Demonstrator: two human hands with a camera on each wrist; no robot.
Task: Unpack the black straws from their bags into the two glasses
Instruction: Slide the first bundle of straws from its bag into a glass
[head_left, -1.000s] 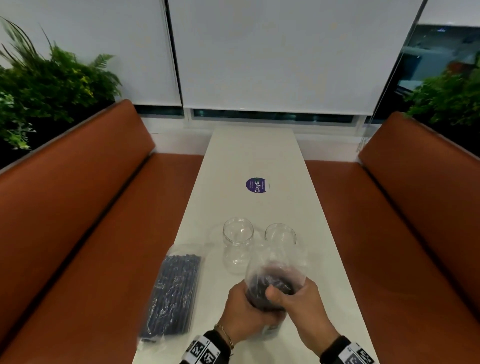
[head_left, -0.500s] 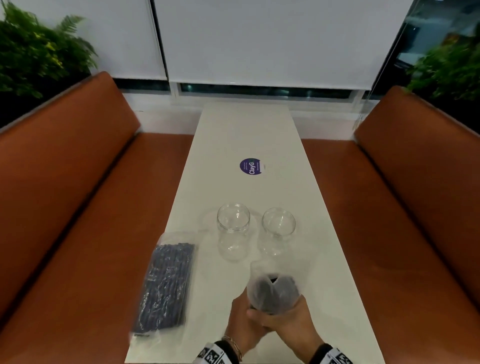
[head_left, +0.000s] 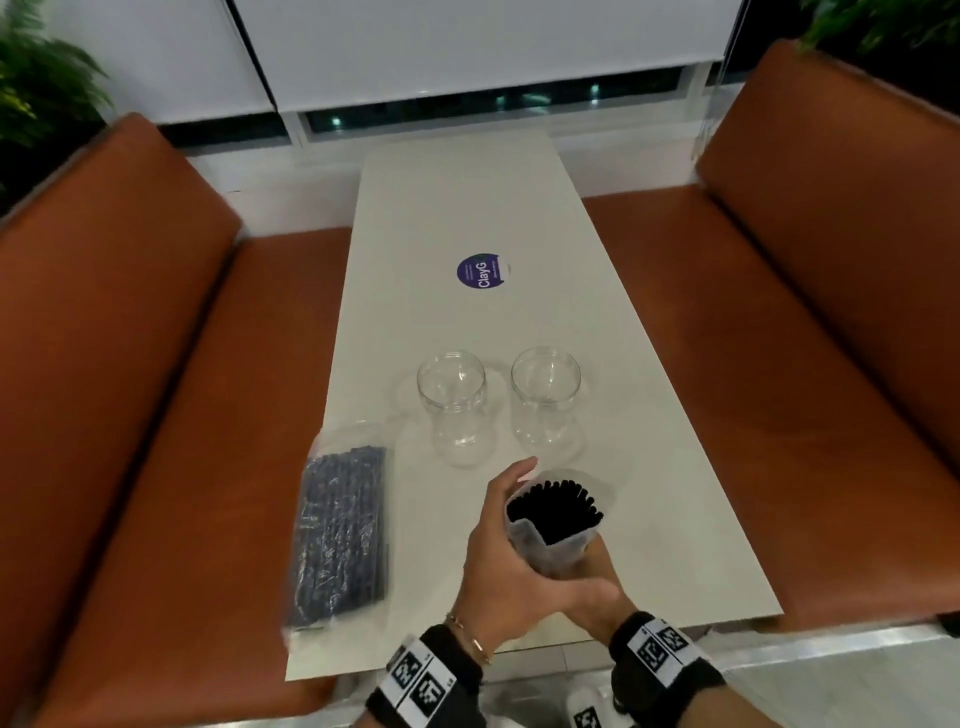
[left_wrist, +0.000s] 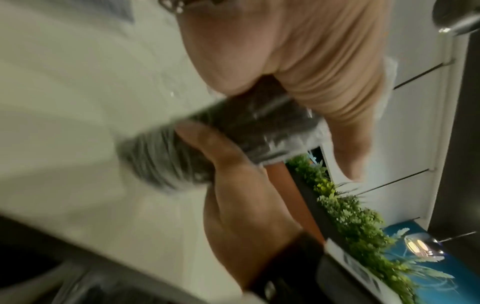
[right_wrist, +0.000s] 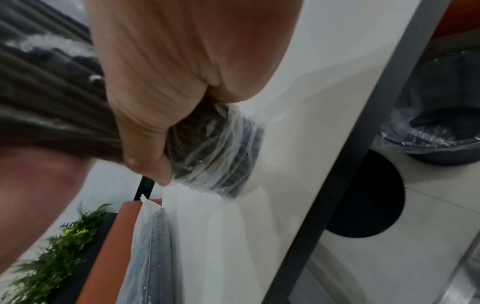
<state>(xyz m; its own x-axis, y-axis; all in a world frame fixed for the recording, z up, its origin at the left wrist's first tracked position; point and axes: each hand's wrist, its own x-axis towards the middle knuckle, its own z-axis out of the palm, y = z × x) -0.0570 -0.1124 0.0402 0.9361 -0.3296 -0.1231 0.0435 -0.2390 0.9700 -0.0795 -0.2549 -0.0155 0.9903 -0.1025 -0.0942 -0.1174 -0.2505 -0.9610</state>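
Observation:
Two clear glasses stand side by side mid-table, the left glass (head_left: 451, 405) and the right glass (head_left: 545, 397), both with nothing in them. Just in front of them an open clear bag of black straws (head_left: 553, 514) is held upright, straw ends showing at its mouth. My right hand (head_left: 597, 564) grips the bag near its lower end, thumb curled round it (right_wrist: 145, 152). My left hand (head_left: 501, 545) lies along the bag's left side with straight fingers, thumb stretched across the near side. A second bag of straws (head_left: 340, 530), sealed, lies flat at the table's left edge.
The white table (head_left: 467, 208) is narrow, with orange benches on the left (head_left: 156, 389) and right (head_left: 779, 338). A purple round sticker (head_left: 480, 273) lies beyond the glasses. A lined bin (right_wrist: 441, 131) stands on the floor below the near table edge.
The bag has come lower and its mouth now gapes, showing the straw ends. My left hand's fingers have straightened up along the bag. The head view has tilted down.

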